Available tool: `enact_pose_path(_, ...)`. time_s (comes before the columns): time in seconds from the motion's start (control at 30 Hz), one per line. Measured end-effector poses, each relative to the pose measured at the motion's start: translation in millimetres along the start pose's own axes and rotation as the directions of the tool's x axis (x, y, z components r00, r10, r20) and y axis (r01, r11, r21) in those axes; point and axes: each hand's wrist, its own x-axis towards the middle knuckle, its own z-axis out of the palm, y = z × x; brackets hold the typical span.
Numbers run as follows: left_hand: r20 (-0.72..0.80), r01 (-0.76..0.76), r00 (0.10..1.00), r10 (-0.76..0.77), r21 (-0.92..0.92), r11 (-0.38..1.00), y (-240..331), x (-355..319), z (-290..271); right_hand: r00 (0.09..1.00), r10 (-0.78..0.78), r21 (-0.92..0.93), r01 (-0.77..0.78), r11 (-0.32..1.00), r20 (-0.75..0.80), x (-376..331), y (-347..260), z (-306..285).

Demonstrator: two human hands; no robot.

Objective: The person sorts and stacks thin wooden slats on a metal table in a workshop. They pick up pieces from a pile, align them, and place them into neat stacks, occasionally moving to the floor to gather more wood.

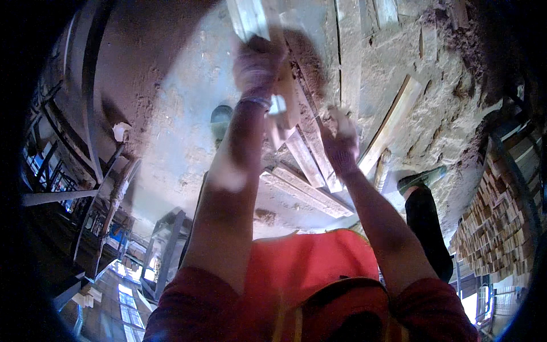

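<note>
Two-handed, held out the right hand (342, 139), below and right of the pale piece (248, 17), with fingers too blurred to tell open or clenched. Seemed to grasp that straight-edged piece with the fingers of the left hand (259, 65). Needed, probably, a firm grip. Saw rough, straight planks (393, 119) on gritty floor (188, 114) lower right of it; farther right, stacked squarish blocks (493, 233).
</note>
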Motion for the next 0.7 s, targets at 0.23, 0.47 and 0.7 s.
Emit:
enact_pose_path(0.23, -0.302, 0.081, 0.939, -0.165, -0.274, 0.958, -89, -82, 11, 0.981, 0.191, -0.288, -0.175, 0.941, 0.028, -76, 80, 10)
enact_pose_path(0.47, -0.316, 0.189, 0.935, -0.159, 0.067, 0.98, -63, -91, 10, 0.976, 0.218, -0.446, -0.194, 0.874, 0.001, -34, 49, 17)
enact_pose_path(0.7, -0.298, -0.111, 0.954, 0.03, -0.259, 0.959, -58, -136, 80, 0.933, 0.325, -0.183, -0.297, 0.937, 0.153, -45, 66, 34)
